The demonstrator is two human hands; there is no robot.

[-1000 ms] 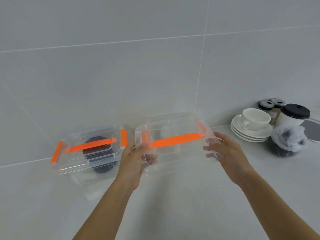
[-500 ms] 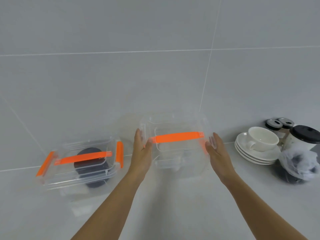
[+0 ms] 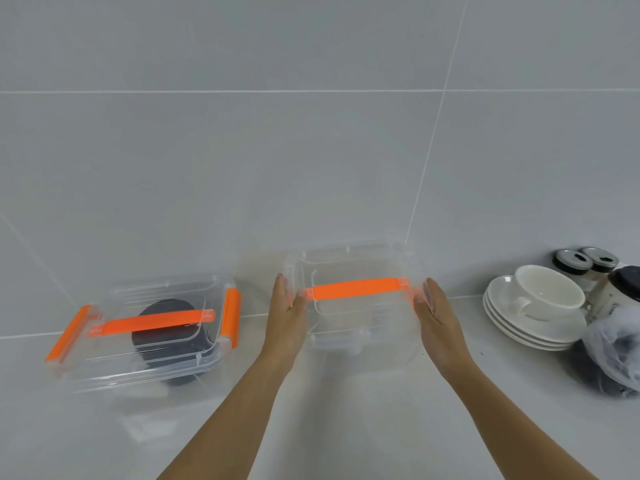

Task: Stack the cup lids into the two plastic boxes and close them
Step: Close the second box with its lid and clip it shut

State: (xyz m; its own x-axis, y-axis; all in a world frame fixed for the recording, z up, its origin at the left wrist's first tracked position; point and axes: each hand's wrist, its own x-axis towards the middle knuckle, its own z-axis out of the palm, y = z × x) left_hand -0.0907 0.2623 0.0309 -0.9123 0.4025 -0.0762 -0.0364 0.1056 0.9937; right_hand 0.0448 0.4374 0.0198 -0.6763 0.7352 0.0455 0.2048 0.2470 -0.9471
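Fingers extended and pressed together, both palms flat against the short ends of the right clear plastic box (image 3: 349,306): left hand (image 3: 285,313) on its left end, right hand (image 3: 434,315) on its right end; lid on, orange handle (image 3: 353,288) across the top; box on the white counter (image 3: 329,410) near the tiled wall (image 3: 311,150). Further left, well apart: second clear box (image 3: 149,327), lid on, dark cup lids (image 3: 166,327) inside. Far right: stacked saucers (image 3: 533,327) bearing a white cup (image 3: 549,289); bagged dark lids (image 3: 613,355) just beside.
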